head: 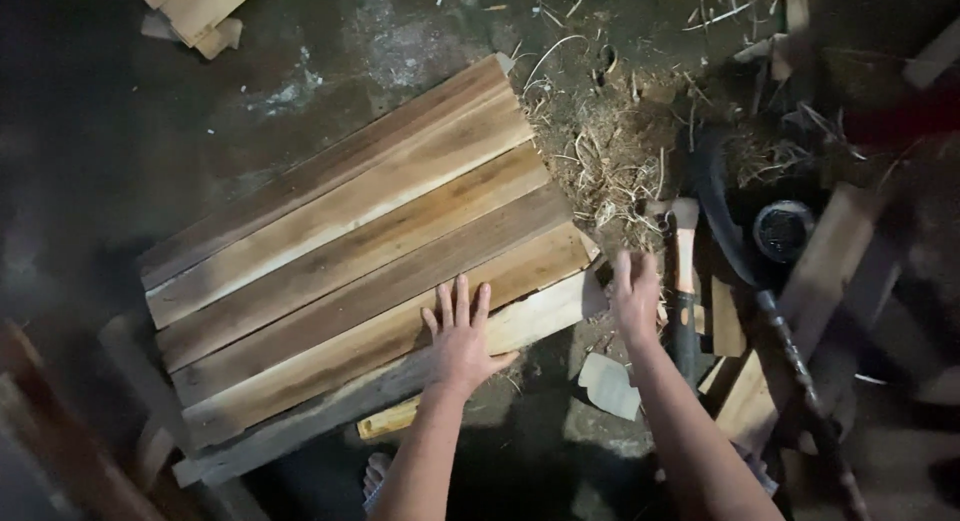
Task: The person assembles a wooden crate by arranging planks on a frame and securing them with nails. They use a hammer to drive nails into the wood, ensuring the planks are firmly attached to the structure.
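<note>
Several long wooden planks lie side by side as a slanted panel on a pale crosspiece over a dark floor. My left hand rests flat, fingers spread, on the nearest plank's right end. My right hand hovers open just right of the panel's corner, its fingers blurred, close beside a hammer that lies with its head away from me and its dark grip toward me. Neither hand holds anything.
Wood shavings are piled beyond the panel's right end. Offcuts lie at the top left. Boards, a round black container and a dark curved strap crowd the right. A pale scrap and my toes are below.
</note>
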